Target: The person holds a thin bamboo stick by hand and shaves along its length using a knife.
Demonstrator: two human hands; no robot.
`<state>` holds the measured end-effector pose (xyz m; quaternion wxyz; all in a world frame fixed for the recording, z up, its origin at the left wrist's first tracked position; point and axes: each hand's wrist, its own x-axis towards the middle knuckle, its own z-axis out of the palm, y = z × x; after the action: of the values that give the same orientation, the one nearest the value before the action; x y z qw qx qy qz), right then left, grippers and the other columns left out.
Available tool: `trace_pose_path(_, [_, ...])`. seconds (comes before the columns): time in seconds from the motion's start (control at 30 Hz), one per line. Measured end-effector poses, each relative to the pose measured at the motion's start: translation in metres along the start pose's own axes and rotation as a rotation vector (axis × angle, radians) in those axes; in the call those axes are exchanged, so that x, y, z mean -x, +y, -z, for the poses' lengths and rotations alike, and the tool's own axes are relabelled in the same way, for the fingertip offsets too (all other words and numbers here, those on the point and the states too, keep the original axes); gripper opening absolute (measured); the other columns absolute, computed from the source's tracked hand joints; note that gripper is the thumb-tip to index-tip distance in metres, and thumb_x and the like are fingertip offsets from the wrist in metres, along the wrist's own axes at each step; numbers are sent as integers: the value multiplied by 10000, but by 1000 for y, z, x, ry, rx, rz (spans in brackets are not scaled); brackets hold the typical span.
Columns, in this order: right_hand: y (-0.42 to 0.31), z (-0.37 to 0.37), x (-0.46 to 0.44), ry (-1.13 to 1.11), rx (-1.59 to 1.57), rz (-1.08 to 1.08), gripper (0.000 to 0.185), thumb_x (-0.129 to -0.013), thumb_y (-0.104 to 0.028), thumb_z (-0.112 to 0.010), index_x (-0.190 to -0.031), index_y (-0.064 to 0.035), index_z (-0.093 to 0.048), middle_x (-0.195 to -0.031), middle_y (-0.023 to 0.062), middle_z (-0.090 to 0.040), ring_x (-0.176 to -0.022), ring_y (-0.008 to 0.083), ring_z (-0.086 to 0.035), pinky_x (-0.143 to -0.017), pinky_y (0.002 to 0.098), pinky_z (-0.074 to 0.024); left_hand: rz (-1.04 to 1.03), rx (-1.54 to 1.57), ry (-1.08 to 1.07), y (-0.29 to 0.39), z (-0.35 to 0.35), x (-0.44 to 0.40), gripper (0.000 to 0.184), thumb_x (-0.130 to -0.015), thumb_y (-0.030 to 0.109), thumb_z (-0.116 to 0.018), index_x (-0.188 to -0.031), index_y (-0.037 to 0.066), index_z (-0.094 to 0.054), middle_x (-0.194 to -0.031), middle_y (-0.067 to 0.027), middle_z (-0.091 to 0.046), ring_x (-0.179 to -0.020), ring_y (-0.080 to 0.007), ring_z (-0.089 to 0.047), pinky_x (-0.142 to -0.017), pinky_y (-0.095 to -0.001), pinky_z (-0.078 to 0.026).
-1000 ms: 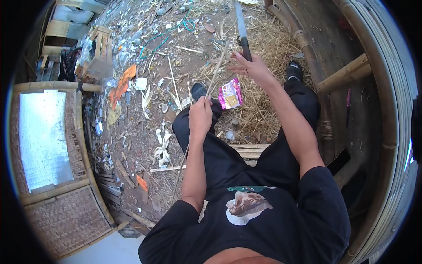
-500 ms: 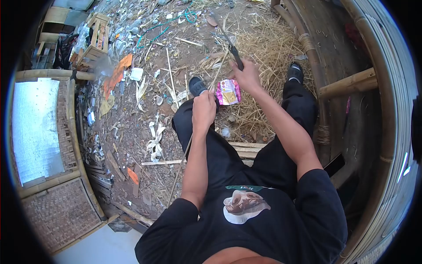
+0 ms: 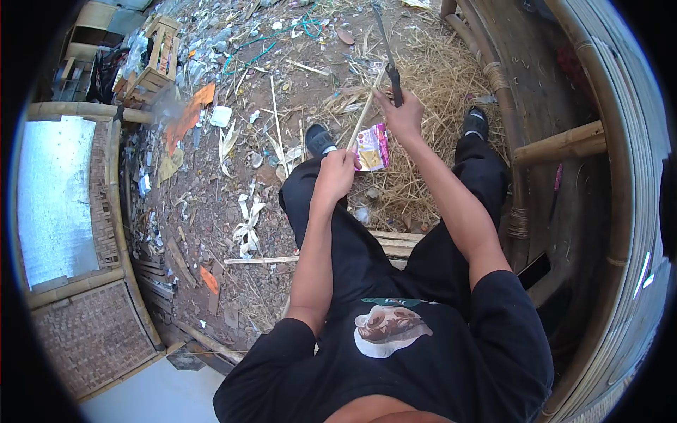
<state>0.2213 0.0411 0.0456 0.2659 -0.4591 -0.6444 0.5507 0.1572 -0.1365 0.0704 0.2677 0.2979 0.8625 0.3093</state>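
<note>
A long thin strip (image 3: pixel 367 111), bamboo by its look, runs up and to the right from my left hand (image 3: pixel 335 173), whose fingers are closed round it. My right hand (image 3: pixel 400 113) is wrapped round the dark handle of a long-bladed knife (image 3: pixel 386 44). The blade points away from me and is seen nearly edge-on. The strip's far end lies beside the knife handle, close to my right fingertips; whether they touch it is hard to tell. Below my hands, a pink and yellow packet (image 3: pixel 371 148) lies on the ground between my feet.
Straw (image 3: pixel 423 176) covers the ground around my right foot. Wood pieces (image 3: pixel 395 243) lie between my legs. A wooden crate (image 3: pixel 159 60) and an orange scrap (image 3: pixel 190 116) are at the left. Bamboo rails (image 3: pixel 560 143) stand at the right, a woven panel (image 3: pixel 92 338) at the left.
My right hand was open beside the knife handle, then closed on it. The blade now points more straight away from me. My left hand has shifted slightly right with the strip.
</note>
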Motion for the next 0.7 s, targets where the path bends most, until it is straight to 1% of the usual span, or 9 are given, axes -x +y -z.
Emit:
trace_pose_path(0.13, [1, -5, -6, 97, 11, 94, 524, -769, -396, -779, -1124, -41, -629, -769, 62, -657, -654, 135, -603, -645, 316, -480, 110, 271, -215, -3, 2, -3, 452, -1015, 342, -422, -750, 14, -584, -488, 54, -342, -392, -67, -280, -389, -263, -220])
trace_pose_path(0.17, [2, -2, -5, 51, -112, 20, 537, -784, -366, -777, -1149, -20, -589, -794, 59, -655, -591, 123, -576, -578, 293, -470, 168, 374, -286, 4, 4, 0, 429, -1021, 348, -413, -774, 31, -566, -495, 84, -300, -387, -42, -231, -372, -241, -172])
trace_pose_path(0.2, [5, -3, -7, 42, -108, 23, 537, -784, -366, -777, -1149, -20, -589, -794, 59, -655, -591, 123, -576, -578, 293, -470, 172, 381, -280, 12, 6, 3, 429, -1021, 348, -413, -774, 31, -566, -495, 84, -300, -387, -42, -231, -372, -241, -172])
trace_pose_path(0.3, [9, -3, -16, -99, -546, -36, 381, -814, -309, -764, -971, 1, -610, -641, -6, -541, -451, 67, -465, -410, 223, -369, 236, 504, -344, 26, 12, 9, 399, -1019, 353, -417, -781, 52, -527, -495, 85, -256, -382, -37, -213, -362, -237, -157])
trace_pose_path(0.37, [7, 4, -18, -154, -532, -63, 343, -823, -302, -758, -921, -6, -613, -623, -12, -531, -445, 65, -456, -406, 227, -359, 289, 637, -463, 26, 13, 11, 391, -1022, 342, -415, -772, 60, -516, -493, 83, -261, -377, -37, -218, -363, -237, -156])
trace_pose_path(0.5, [10, 5, -17, -207, -623, -86, 296, -837, -287, -746, -792, -30, -604, -581, -24, -506, -433, 58, -432, -401, 232, -332, 309, 698, -488, 25, 8, 17, 387, -1026, 333, -405, -775, 60, -516, -486, 76, -271, -373, -40, -224, -365, -234, -156])
trace_pose_path(0.53, [9, 6, -17, -212, -618, -83, 296, -837, -287, -746, -792, -30, -604, -581, -24, -506, -433, 58, -432, -401, 232, -332, 307, 705, -484, 25, 8, 18, 387, -1026, 333, -405, -775, 60, -516, -486, 76, -271, -373, -40, -224, -365, -234, -156])
trace_pose_path(0.6, [9, 8, -16, -234, -672, -133, 299, -862, -264, -718, -881, 7, -594, -727, 49, -577, -462, 54, -431, -416, 214, -322, 292, 713, -507, 22, 7, 20, 386, -1030, 320, -396, -778, 53, -515, -480, 73, -274, -365, -40, -221, -354, -231, -160])
trace_pose_path(0.7, [9, 10, -15, -255, -713, -170, 289, -868, -249, -710, -905, 10, -589, -751, 65, -576, -465, 53, -417, -424, 214, -324, 305, 781, -554, 20, 11, 22, 383, -1032, 307, -392, -783, 43, -516, -471, 73, -270, -353, -40, -213, -339, -227, -161])
